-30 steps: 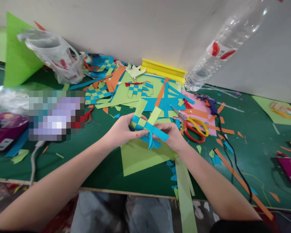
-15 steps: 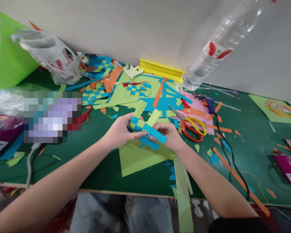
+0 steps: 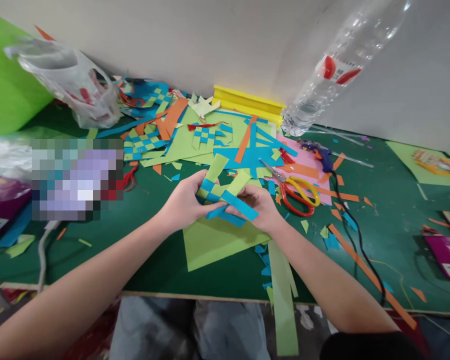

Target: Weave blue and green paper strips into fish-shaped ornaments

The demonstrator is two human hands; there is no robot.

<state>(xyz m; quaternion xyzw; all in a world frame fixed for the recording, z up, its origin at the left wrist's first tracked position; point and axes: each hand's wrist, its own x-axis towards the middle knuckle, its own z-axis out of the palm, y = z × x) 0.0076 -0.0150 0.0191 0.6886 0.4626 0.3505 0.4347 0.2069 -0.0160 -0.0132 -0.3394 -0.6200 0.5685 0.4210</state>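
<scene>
Both hands held the blue-and-green woven paper piece just above the desk, near the middle of its front edge. The left hand was closed on the woven part, seemingly steadying it; the right hand pinched its loose blue strips.

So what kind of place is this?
Probably a paper-craft workbench: the left hand and right hand hold a woven paper piece over a green table littered with paper strips, beside scissors and a glue gun.

Plain off-white wall behind green-topped table; dim floor below front edge.
</scene>
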